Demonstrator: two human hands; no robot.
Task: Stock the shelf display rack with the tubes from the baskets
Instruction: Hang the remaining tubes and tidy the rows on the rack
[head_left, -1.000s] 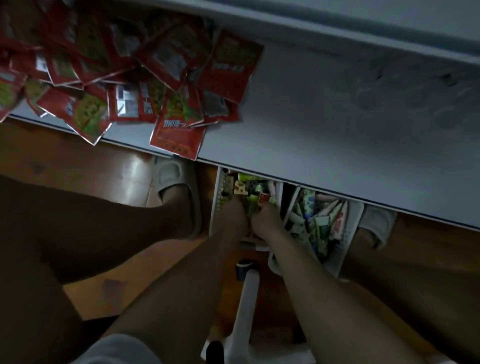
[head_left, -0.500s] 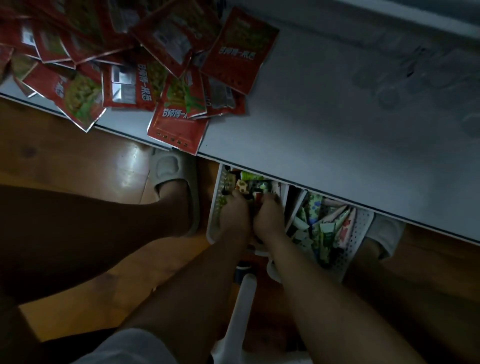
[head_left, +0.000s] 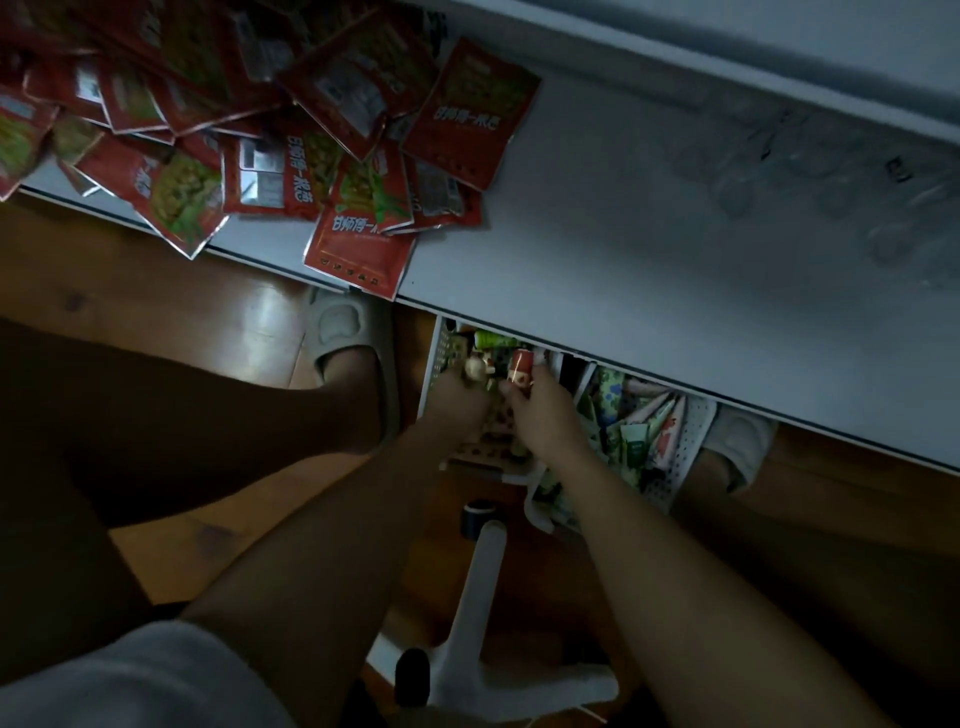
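Note:
Two white perforated baskets stand on the floor, half under the grey table. Both my hands reach down into the left basket (head_left: 439, 358). My left hand (head_left: 457, 402) grips small tubes, one with a pale cap (head_left: 474, 368) showing above the fingers. My right hand (head_left: 543, 410) holds a red-and-white tube (head_left: 520, 366) by its lower end. The right basket (head_left: 685, 457) holds several green and pink tubes (head_left: 641, 426). No display rack is in sight.
A grey table (head_left: 649, 249) spans the upper view, with a heap of red snack packets (head_left: 291, 135) on its left part, some overhanging the edge. My legs and pale slippers (head_left: 345, 332) flank the baskets. A white chair base (head_left: 478, 623) stands on the wooden floor between them.
Both hands have risen a little from the left basket with tubes now showing in their fingers. The view has tilted slightly.

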